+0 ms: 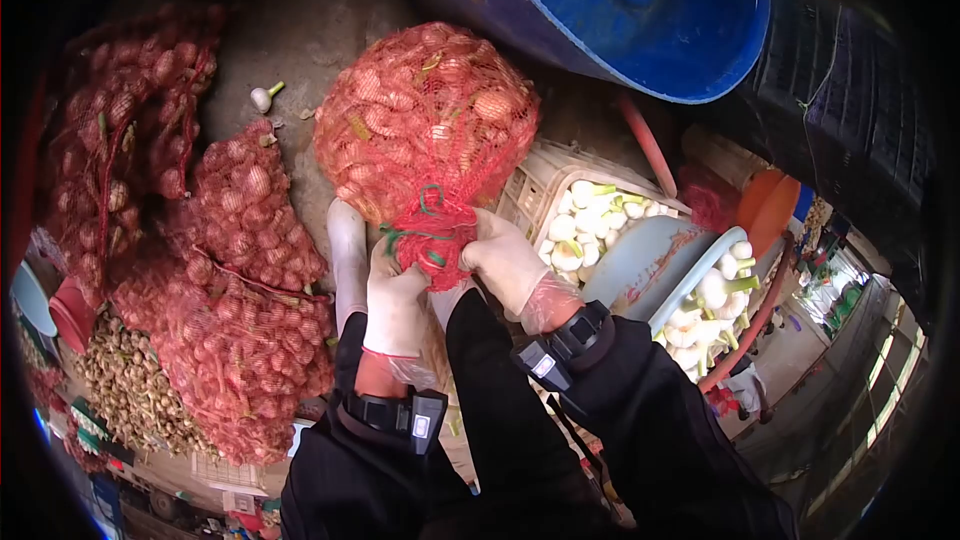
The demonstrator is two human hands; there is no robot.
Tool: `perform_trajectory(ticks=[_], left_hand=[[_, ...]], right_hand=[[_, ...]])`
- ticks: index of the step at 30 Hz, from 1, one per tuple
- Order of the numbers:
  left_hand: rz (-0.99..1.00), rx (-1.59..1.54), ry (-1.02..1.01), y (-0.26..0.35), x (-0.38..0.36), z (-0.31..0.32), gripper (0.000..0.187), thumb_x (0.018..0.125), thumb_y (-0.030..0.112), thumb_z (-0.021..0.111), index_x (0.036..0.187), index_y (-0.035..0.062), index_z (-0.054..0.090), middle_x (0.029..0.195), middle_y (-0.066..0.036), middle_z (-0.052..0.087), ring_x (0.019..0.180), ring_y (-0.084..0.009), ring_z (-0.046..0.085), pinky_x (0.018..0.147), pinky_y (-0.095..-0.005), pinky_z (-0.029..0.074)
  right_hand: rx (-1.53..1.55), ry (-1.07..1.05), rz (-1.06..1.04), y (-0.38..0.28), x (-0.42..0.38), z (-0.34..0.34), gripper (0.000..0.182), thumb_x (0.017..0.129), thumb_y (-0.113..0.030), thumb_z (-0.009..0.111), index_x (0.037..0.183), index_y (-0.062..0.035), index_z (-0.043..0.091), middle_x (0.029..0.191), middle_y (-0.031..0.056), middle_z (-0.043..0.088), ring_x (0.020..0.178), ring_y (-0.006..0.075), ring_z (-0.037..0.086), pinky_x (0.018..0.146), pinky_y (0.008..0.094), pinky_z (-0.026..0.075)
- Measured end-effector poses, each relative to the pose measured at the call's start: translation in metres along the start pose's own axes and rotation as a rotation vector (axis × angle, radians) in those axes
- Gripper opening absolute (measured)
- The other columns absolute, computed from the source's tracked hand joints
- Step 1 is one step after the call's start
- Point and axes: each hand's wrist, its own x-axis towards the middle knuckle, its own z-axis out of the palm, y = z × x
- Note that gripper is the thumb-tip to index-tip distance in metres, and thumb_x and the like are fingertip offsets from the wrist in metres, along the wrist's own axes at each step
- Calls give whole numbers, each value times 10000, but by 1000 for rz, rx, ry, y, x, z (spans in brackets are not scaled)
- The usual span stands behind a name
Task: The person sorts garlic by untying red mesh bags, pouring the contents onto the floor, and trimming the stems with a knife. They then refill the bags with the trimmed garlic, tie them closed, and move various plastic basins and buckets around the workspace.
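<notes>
A full red mesh bag of garlic bulbs stands on the floor in front of me, its gathered neck toward me. My left hand, in a white glove, is closed on the left side of the red mesh neck. On the right side of the neck, my right hand, also gloved in white, grips the mesh with its fingers curled in. Green string runs loosely across the bunched mesh between the hands. Some fingertips are hidden behind the mesh.
More filled red mesh bags lie at the left, near a heap of loose garlic. A crate of white bulbs and a basin of garlic stand right. Blue drums are behind. One bulb lies on the floor.
</notes>
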Motion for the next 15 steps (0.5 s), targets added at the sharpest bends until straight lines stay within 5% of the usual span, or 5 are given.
perform_trajectory(ticks=[4, 8, 11, 13, 15], left_hand=[[26, 24, 38, -1, 1, 6, 430, 758, -77, 530, 1187, -53, 518, 1094, -118, 632, 970, -165, 624, 845, -288, 497], [-89, 119, 124, -8, -5, 0, 531, 735, -100, 497, 1262, -43, 461, 1157, -130, 611, 999, -186, 621, 851, -294, 497], [-34, -167, 2, -11, 4, -1, 556, 733, -107, 464, 1285, -46, 435, 1145, -130, 614, 994, -206, 625, 870, -307, 495], [-18, -253, 24, 3, 5, 7, 561, 728, -114, 448, 1285, -52, 433, 1149, -141, 610, 998, -214, 625, 885, -313, 491], [6, -329, 43, 14, 5, 11, 566, 723, -122, 431, 1285, -57, 432, 1154, -153, 607, 1001, -222, 625, 899, -320, 487]], right_hand=[[580, -48, -42, -9, 2, 13, 582, 692, 162, 372, 1251, 44, 483, 1211, 143, 576, 1125, 269, 570, 963, 377, 470], [628, -147, 23, -4, -1, 6, 564, 715, 152, 388, 1261, 42, 477, 1228, 145, 562, 1142, 270, 560, 971, 375, 462], [315, -104, -90, -8, -4, 7, 504, 760, 80, 467, 1263, 50, 475, 1221, 189, 565, 1151, 295, 554, 974, 368, 448], [-992, 275, -349, -29, -9, 10, 501, 760, -13, 555, 1253, 48, 481, 1166, 235, 573, 1107, 320, 565, 946, 364, 447], [-1163, 374, -401, -52, -17, 15, 370, 743, -114, 624, 1090, 11, 590, 997, 224, 597, 989, 331, 581, 855, 381, 466]])
